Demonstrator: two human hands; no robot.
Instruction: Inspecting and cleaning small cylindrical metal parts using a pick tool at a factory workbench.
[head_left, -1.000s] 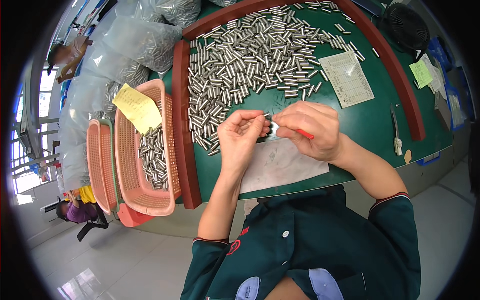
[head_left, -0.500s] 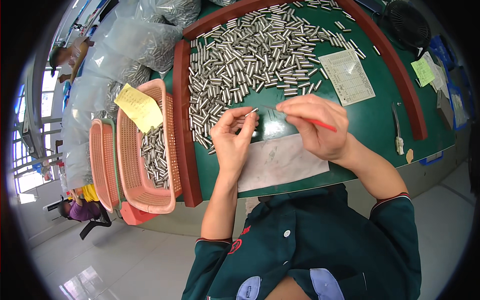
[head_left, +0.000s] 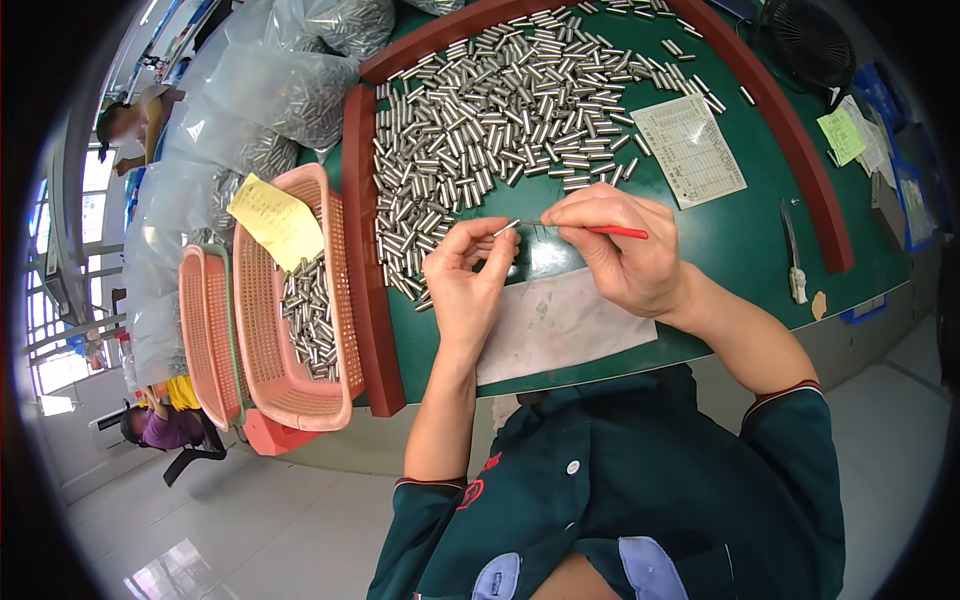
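Observation:
Between the thumb and fingers of my left hand (head_left: 464, 285) is a small metal pin (head_left: 507, 228), silvery and tilted up to the right. My right hand (head_left: 628, 262) is closed on a thin tool with a red handle (head_left: 620, 232); its slim shaft points left at the pin's end. Whether the tip touches the pin I cannot tell. Under both hands lies a pale cloth (head_left: 565, 325) on the green tabletop. Beyond them spreads a large heap of metal pins (head_left: 510, 110), short shiny cylinders lying in all directions.
A dark red rail (head_left: 368, 270) borders the heap. Left of it stands a pink basket (head_left: 345, 400) with pins and a yellow note (head_left: 278, 222). Clear bags (head_left: 290, 85) of pins lie behind. A printed sheet (head_left: 690, 150), a knife-like tool (head_left: 793, 250) and a fan (head_left: 808, 45) are at right.
My right hand has shifted a little to the left, and the red-handled tool has turned from slanted to nearly level, its tip closer to the pin. The left hand keeps its hold.

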